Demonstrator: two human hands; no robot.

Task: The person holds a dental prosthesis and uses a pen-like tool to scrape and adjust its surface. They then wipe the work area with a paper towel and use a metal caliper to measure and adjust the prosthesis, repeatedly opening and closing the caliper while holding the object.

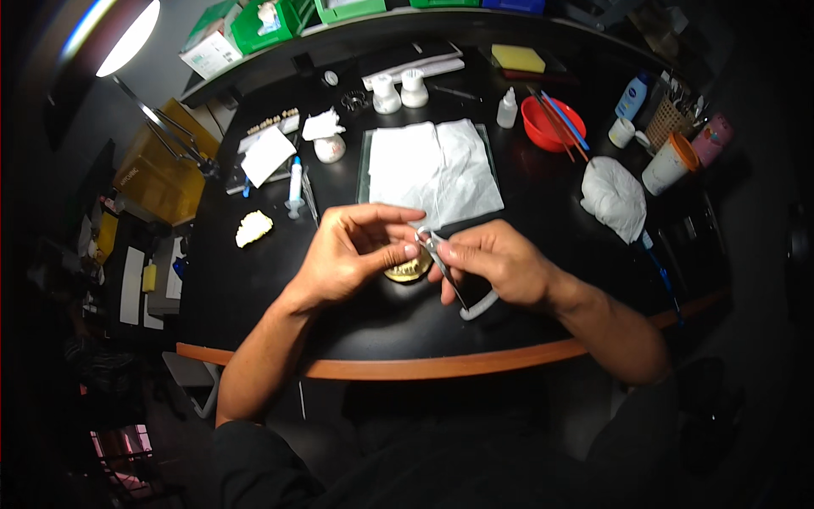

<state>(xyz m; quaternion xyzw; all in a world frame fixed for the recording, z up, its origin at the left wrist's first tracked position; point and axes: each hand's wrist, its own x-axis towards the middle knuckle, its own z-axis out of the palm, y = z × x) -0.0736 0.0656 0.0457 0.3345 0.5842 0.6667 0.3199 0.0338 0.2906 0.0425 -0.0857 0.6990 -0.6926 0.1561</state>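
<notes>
In my right hand [504, 263] is a metal thickness caliper [481, 306], gripped near its pivot, its curved scale hanging below the fingers. The caliper's jaws meet the fingertips of my left hand [343, 250]. Thumb and fingers of that hand are closed in a pinch at the jaws; what sits between them is too small to make out. Under my hands a yellowish dental model [409, 271] with a row of teeth lies on the black table [373, 327], partly hidden by the left thumb. Just beyond are white paper sheets [432, 165] on a glass plate [364, 174].
To the left lie a pale plaster piece [253, 228], a syringe [295, 188] and a paper-topped jar [329, 148]. Two white jars [387, 95] stand at the back. Rightward are a dropper bottle [507, 110], a red bowl [543, 136] with brushes, crumpled cloth [612, 195] and a cup [666, 174].
</notes>
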